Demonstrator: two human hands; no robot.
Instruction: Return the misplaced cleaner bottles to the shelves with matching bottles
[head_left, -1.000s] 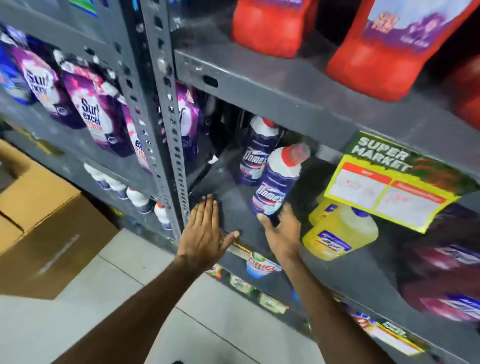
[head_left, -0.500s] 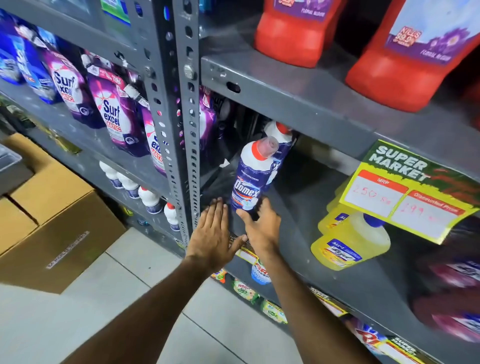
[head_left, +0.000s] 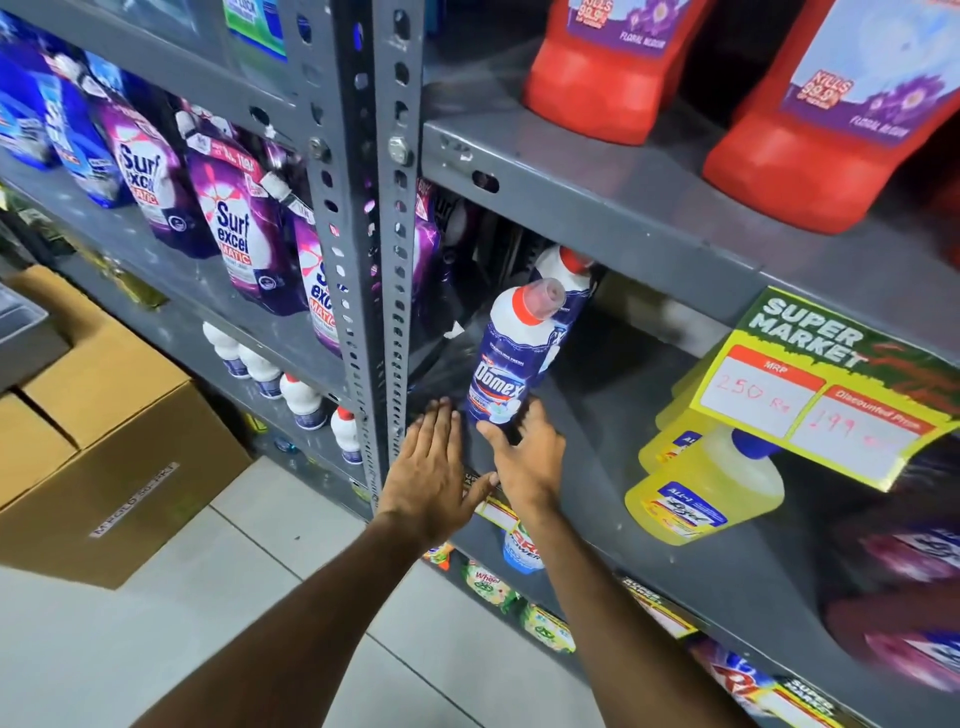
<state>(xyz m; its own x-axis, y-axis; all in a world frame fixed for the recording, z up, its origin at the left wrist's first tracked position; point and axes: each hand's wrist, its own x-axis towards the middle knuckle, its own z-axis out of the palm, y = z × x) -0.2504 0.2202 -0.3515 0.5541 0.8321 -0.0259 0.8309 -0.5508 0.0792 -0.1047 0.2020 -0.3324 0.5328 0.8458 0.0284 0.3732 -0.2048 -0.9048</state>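
A blue Domex bottle (head_left: 506, 364) with a white shoulder and red cap stands on the grey middle shelf (head_left: 587, 467), directly in front of a second Domex bottle (head_left: 569, 275). My right hand (head_left: 524, 457) grips the front bottle at its base. My left hand (head_left: 431, 473) lies flat on the shelf's front edge just left of the bottle, fingers spread, holding nothing. Two yellow cleaner bottles (head_left: 706, 488) stand on the same shelf to the right.
A grey perforated upright post (head_left: 374, 260) rises just left of my hands. Purple Surf Excel pouches (head_left: 234, 228) fill the left bay, small white bottles (head_left: 301, 400) below them. Red jugs (head_left: 831, 130) sit above. A price sign (head_left: 810, 384) hangs right. Cardboard boxes (head_left: 104, 441) stand on the floor.
My right hand has carried the Domex bottle leftward along the shelf and set it upright in front of the other Domex bottle. My left hand has stayed on the shelf edge.
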